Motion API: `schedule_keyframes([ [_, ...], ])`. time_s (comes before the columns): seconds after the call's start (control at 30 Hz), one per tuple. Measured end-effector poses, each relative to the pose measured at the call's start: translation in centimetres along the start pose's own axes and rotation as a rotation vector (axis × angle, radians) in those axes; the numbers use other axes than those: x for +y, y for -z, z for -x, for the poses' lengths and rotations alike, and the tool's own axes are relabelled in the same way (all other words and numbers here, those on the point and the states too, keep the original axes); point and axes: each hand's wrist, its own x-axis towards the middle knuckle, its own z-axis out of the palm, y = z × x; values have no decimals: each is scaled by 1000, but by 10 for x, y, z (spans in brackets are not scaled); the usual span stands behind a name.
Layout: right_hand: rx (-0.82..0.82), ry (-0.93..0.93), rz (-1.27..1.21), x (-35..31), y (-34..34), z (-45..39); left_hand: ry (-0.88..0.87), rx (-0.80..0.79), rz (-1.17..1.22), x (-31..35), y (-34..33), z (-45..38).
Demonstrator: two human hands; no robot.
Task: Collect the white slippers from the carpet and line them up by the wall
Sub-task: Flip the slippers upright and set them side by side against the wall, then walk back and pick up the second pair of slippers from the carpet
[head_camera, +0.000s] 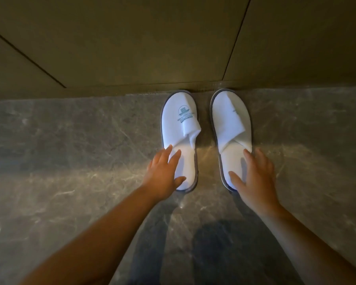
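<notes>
Far left, the wall [132, 38] w/ its dark panel seams is meeting the marble floor [70, 140] along a line running across the scene. The left hand [164, 173] is reaching in from near-left, fingers spread and flat, lying on the heel end of the left slipper [179, 124], thumb hooking over the near edge; not pinching anything, prob. just pressing or nudging it square. That slipper is sitting on the floor w/ its toe touching the wall base, printed logo facing up, the strap folded over on its right side. A narrow strip of bare floor is separating it from the right slipper [230, 124], which is lying parallel, toe also at the wall, strap folded approx. the same way. The right hand [255, 177] is coming in from near-right, fingers likewise splayed, resting over that slipper's heel and outer edge, gripping nothing. Toes to the wall and heels toward the person is likely so the pair reads as a neat row. No carpet is showing here. Judging by this, the lining-up is looking almost done, maybe a final straightening.
</notes>
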Motion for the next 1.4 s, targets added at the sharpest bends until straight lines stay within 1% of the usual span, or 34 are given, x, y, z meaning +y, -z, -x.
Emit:
schedule_keyframes([
  [0.07, -8, 29, -86, -22, 37, 15, 19, -25, 54, 6, 36, 23],
  [0.13, -77, 68, -134, -52, 79, 38, 40, -37, 131, 13, 80, 62],
  [0.23, -222, 168, -152, -112, 148, 79, 119, -13, 297, 20, 153, 141],
  [0.37, -331, 347, -222, -214, 252, 135, 216, 16, 457, 22, 258, 261],
  [0.53, -411, 454, -324, -354, 369, 208, 359, 171, 574, 18, 388, 411],
  [0.6, -468, 508, -356, -408, 403, 239, 423, 250, 629, 13, 430, 469],
  [0.7, -542, 586, -381, -480, 436, 286, 521, 370, 687, -3, 474, 546],
  [0.9, -633, 775, -394, -596, 450, 369, 727, 630, 770, -51, 507, 664],
  [1.1, -723, 941, -292, -674, 439, 409, 780, 866, 848, -110, 538, 716],
  [1.27, -782, 980, -164, -731, 402, 404, 822, 984, 827, -180, 560, 735],
  [1.4, -796, 1083, -129, -815, 348, 398, 951, 1058, 887, -254, 565, 750],
])
